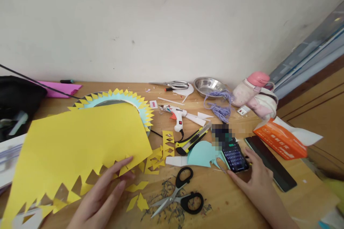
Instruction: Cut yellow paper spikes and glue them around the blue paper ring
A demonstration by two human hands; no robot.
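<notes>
The left hand (103,195) lies at the cut lower edge of a yellow sheet (88,139), fingers spread over a row of notches; whether it pinches the paper, I cannot tell. The right hand (255,182) has thumb and fingers around the near end of a lit phone (235,157) lying on the counter (220,200). Between the hands are open black-handled scissors (176,198), with yellow scraps (142,202) just beside the left hand. Beyond the scissors lie a pale blue paper piece (202,154), a yellow cutter (192,139) and a white glue gun (178,118). Right of the right hand are a dark phone (271,162) and an orange tissue pack (282,139).
</notes>
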